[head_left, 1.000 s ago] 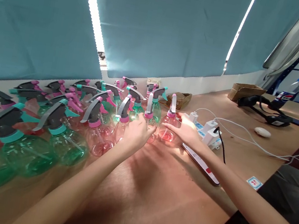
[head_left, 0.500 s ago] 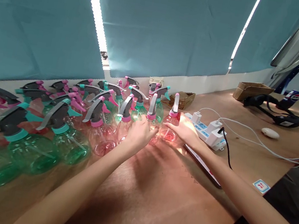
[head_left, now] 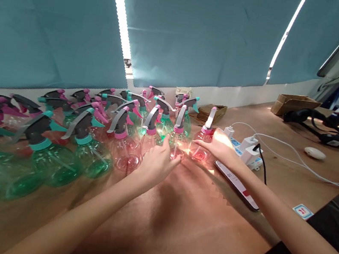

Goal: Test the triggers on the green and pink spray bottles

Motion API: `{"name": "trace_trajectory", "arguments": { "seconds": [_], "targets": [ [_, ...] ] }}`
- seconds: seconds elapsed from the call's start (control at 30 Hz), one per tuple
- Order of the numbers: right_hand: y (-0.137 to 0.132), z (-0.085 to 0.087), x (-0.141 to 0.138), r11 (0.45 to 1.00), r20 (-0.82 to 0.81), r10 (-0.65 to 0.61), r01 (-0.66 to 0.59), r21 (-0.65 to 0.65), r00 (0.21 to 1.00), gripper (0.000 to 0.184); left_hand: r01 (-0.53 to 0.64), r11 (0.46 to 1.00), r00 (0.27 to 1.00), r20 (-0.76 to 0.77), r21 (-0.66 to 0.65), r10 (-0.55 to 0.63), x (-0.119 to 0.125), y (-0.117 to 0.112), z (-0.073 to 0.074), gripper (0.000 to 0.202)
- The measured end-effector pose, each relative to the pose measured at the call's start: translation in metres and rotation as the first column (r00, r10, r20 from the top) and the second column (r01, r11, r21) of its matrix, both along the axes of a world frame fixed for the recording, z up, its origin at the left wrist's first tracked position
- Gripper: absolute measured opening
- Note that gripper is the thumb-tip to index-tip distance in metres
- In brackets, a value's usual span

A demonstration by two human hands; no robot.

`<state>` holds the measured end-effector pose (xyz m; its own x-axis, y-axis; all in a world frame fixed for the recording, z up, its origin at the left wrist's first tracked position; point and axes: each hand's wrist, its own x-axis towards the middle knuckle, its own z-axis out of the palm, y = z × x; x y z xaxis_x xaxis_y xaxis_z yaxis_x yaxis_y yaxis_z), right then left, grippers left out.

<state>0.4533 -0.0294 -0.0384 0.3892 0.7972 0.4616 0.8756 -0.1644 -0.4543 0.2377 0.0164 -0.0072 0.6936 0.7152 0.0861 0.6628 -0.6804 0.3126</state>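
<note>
My right hand [head_left: 222,147] is wrapped round the body of a clear pink spray bottle [head_left: 200,153], which stands upright at the right end of the group. Its thumb lies across the front, and the other fingers are hidden behind. Just to the left stands another pink spray bottle [head_left: 177,142] with a grey trigger head. Beside that one is my left hand [head_left: 157,160], its thumb and index finger apart and nothing seen between them. Close to its far side is a pink spray bottle [head_left: 150,137]. A further pink spray bottle [head_left: 125,154] stands to its left.
Several green spray bottles [head_left: 55,164] crowd the left side of the table [head_left: 191,230]. A phone [head_left: 237,185] lies under my right forearm, near a power strip [head_left: 257,162] with plugged-in chargers and cables. Farther right are a white mouse [head_left: 315,153], a black headset [head_left: 307,122] and a cardboard box [head_left: 293,105].
My left hand's thumb and index finger have spread apart beside the pink bottle. The view has shifted left, so everything appears farther right. My right hand stays at its bottle.
</note>
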Motion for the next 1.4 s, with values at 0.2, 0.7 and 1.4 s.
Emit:
{"name": "trace_trajectory", "arguments": {
  "seconds": [0.2,0.7,1.4],
  "targets": [
    [-0.033,0.001,-0.016,0.995,0.038,-0.068,0.071,-0.07,0.997,0.042,0.041,0.999,0.999,-0.033,-0.028,-0.042,-0.043,-0.028,0.003,0.044],
    [-0.075,-0.013,-0.195,0.939,0.141,0.263,-0.287,0.19,0.954,0.028,0.248,0.952,0.836,0.535,-0.178,-0.118,-0.127,-0.045,0.0,0.07],
    [-0.011,-0.015,-0.251,0.409,-0.2,0.878,-0.898,-0.16,0.435,0.08,0.176,0.941,0.656,0.747,-0.29,0.107,-0.221,-0.026,0.0,0.009]
  ]
}}
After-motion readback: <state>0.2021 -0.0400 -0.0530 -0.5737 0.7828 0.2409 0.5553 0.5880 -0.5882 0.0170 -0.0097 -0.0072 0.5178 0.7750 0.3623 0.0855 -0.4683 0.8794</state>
